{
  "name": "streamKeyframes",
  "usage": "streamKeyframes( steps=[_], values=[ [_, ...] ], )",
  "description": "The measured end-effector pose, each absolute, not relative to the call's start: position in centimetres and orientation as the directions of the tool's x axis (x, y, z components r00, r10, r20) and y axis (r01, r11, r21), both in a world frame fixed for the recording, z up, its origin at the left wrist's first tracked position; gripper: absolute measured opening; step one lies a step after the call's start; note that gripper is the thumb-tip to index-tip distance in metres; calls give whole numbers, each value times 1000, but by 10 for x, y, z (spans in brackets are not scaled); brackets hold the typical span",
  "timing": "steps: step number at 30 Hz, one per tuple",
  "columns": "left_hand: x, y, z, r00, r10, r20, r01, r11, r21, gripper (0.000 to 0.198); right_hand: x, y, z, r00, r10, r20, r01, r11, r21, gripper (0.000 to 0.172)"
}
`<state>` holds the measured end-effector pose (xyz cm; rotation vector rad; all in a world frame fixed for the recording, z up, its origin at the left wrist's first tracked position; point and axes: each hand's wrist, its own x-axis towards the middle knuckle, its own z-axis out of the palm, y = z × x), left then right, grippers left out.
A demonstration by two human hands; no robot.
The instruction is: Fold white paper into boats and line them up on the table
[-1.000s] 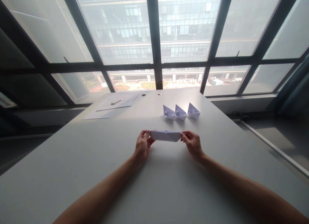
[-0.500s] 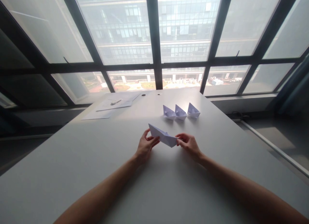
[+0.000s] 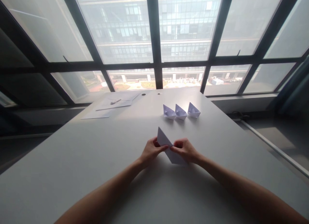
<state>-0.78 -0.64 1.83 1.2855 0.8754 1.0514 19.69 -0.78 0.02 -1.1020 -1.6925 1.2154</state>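
A white folded paper boat (image 3: 164, 138) is held tilted between my two hands, over the near half of the table. My left hand (image 3: 152, 150) pinches it from the left, thumb across its near face. On the other side my right hand (image 3: 185, 150) closes its thumb and fingers on the boat's middle, and the two thumbs almost meet. The right hand hides part of the boat's lower right end. Beyond the hands stand three finished-looking paper boats, the left one (image 3: 169, 112), the middle one (image 3: 181, 112) and the right one (image 3: 193, 110).
White paper sheets (image 3: 96, 114) lie at the table's far left, with a small white stick-like object (image 3: 115, 101) on top. The white table (image 3: 96, 159) has two dark holes near its far edge. Large framed windows rise behind it.
The paper boat has turned steeper, its lower end swinging toward me. Both hands have shifted, the left one rightward, and their thumbs have come together at the boat's middle.
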Motion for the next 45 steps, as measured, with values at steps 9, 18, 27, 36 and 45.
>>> streamKeyframes(
  steps=[9,18,27,36,45],
  values=[
    [-9,-1,13,249,966,70,-64,-56,996,35,192,-11,5,-335,935,115,275,213,-938,39],
    [-9,-2,13,273,958,82,-51,-71,996,36,193,-13,5,-342,935,94,236,182,-955,27],
    [-8,-2,9,142,985,95,-73,-85,994,46,190,-9,-2,-150,970,192,273,228,-935,29],
    [-7,-3,7,289,943,165,105,-202,974,30,188,-14,2,-271,931,244,302,322,-897,28],
    [-13,-6,20,370,929,18,68,-47,997,37,192,-13,4,-419,883,213,171,308,-936,32]
  ],
)
